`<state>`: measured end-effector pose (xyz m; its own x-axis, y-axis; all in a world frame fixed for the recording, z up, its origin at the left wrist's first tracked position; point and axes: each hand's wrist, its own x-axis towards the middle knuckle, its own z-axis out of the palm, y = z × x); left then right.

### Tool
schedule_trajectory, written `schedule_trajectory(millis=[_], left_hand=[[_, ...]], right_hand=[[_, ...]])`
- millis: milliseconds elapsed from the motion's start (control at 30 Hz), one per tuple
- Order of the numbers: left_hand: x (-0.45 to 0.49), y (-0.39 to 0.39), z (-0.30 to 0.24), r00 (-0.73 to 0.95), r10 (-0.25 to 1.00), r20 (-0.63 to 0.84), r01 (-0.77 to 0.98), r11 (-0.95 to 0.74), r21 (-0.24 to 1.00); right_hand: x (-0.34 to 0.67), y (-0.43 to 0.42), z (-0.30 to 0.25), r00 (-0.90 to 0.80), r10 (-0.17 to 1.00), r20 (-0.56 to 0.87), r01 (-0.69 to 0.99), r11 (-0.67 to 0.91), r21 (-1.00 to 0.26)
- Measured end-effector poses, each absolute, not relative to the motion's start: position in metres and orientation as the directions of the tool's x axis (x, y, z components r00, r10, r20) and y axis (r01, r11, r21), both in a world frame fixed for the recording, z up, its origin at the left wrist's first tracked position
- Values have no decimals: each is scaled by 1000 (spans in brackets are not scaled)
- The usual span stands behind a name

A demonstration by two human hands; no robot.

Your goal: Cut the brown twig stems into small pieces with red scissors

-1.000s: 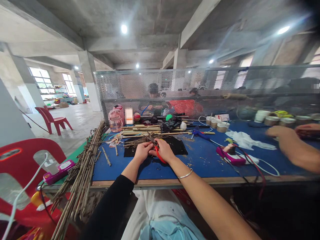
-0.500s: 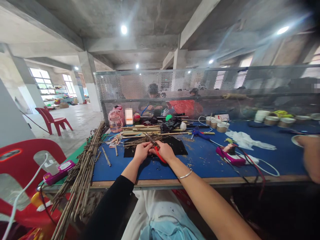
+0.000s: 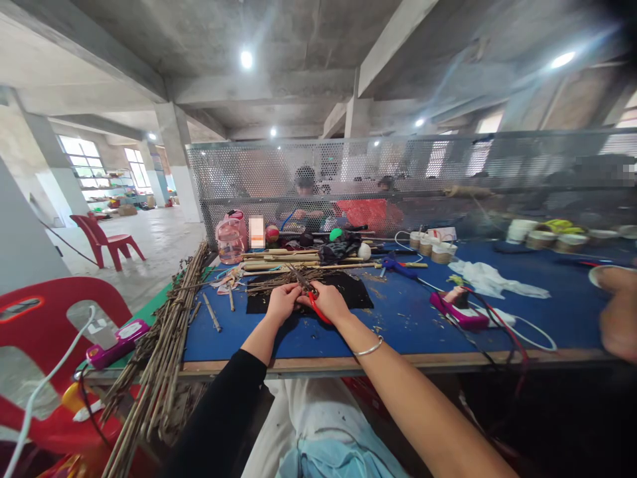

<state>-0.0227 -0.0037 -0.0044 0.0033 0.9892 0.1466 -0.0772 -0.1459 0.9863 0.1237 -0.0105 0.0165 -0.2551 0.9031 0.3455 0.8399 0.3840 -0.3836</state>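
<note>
My right hand (image 3: 328, 302) is closed round red-handled scissors (image 3: 318, 309). Their metal blades slant up and to the left, over a pile of thin dry twigs (image 3: 269, 281). Close against it, my left hand (image 3: 283, 302) has its fingers pinched together; what lies between them is too small to make out. Both hands rest above a black cloth (image 3: 354, 289) spread on the blue tabletop (image 3: 393, 338). Just behind the twigs lie several pale sticks (image 3: 283, 257).
A bundle of long dry stalks (image 3: 166, 332) hangs over the table's left edge. To the right are a blue glue gun (image 3: 398, 267), a purple power strip (image 3: 460, 315) with cords, and a white plastic bag (image 3: 490, 279). Another person's hand (image 3: 620, 312) shows at far right.
My hands and the scissors stay almost in the same place. At the far right, the other person's hand has shifted slightly with the pale round thing it holds.
</note>
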Motion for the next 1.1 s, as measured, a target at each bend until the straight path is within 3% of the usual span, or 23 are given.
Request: schedule_trajectory(millis=[167,433,600,833,1100], left_hand=[[-20,-6,1,-31,990,136,-129,-139,982],[-20,-6,-2,87,974,210,-158,-195,968],[-23,-2,-6,53,949,312,-47,-310,950],[-26,-3,-5,21,939,342,77,-343,936],[-24,-6,-3,59,942,330,4,-331,944]], right_hand=[[121,-11,17,-262,884,388,847,403,-347],[120,-12,19,-302,864,404,801,459,-384],[120,-11,17,-314,850,422,796,478,-371],[121,-3,10,-367,770,522,753,575,-319],[123,-5,13,-345,808,477,723,553,-415]])
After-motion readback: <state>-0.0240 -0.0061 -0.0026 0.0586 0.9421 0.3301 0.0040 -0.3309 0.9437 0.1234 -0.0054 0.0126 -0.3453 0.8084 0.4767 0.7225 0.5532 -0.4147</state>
